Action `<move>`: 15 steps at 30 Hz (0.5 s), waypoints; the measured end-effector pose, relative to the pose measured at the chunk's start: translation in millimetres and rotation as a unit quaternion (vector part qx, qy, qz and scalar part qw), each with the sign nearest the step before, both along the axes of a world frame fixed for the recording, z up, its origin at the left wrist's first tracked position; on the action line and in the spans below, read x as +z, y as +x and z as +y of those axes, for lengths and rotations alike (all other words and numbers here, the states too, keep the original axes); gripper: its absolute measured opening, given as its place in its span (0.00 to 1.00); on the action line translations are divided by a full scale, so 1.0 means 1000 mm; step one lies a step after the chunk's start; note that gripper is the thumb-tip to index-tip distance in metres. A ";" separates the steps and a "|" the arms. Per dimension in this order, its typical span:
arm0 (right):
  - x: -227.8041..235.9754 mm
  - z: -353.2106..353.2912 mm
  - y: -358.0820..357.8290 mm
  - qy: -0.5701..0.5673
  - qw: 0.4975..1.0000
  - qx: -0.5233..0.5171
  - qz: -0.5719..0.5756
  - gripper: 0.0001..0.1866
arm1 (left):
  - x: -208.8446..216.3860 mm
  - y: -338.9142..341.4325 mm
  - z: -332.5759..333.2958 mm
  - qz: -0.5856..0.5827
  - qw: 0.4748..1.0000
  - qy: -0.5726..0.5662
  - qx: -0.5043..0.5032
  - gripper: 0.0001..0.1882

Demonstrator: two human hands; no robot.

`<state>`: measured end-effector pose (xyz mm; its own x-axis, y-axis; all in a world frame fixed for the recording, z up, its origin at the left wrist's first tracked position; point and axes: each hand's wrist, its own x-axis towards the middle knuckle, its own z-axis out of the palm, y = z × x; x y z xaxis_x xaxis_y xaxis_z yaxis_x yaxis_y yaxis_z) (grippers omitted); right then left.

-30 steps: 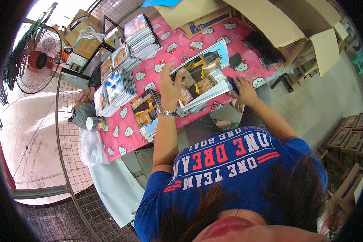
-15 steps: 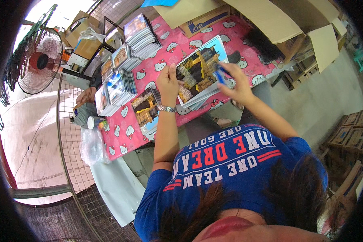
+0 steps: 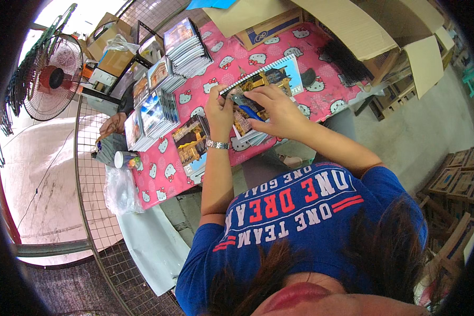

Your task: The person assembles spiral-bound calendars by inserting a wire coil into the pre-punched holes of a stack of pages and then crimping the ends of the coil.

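Note:
A spiral-bound notebook [image 3: 288,67] with a photo cover lies tilted across my hands, over the table's near edge. Its dark coil [image 3: 263,70] runs along the far side. My left hand [image 3: 219,109] grips the notebook's left end, thumb near the coil's end. In my right hand [image 3: 280,108] are blue-handled pliers [image 3: 252,112], their grey metal head at the left end of the coil beside my left fingers. The fingers partly hide the tool's tip. Beside my left wrist lies another notebook [image 3: 188,143] with a similar cover.
Stacks of notebooks [image 3: 187,51] line the left of the pink patterned tablecloth [image 3: 160,174]. Loose black coils [image 3: 347,60] lie at the right by an open cardboard box [image 3: 353,31]. A cup [image 3: 122,159] and clear plastic [image 3: 122,189] are at the left edge; a fan [image 3: 52,77] stands beyond.
My right hand has moved left with the pliers, from the notebook's right side to the coil's left end. The notebook has tilted slightly; my left hand still holds it.

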<state>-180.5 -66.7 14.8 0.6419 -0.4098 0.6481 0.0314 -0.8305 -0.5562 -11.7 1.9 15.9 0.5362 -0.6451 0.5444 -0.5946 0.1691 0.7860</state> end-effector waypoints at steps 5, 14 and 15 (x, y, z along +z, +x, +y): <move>0.006 0.002 0.008 -0.071 0.997 -0.037 0.018 0.28 | -0.018 0.017 0.003 -0.058 0.996 0.053 0.035 0.06; -0.027 -0.014 0.011 0.535 0.821 0.187 0.066 0.24 | -0.043 0.017 -0.003 -0.130 0.991 -0.017 0.038 0.10; -0.026 -0.005 0.011 0.446 0.879 0.159 0.054 0.25 | -0.034 0.012 0.002 -0.131 0.990 0.011 0.052 0.11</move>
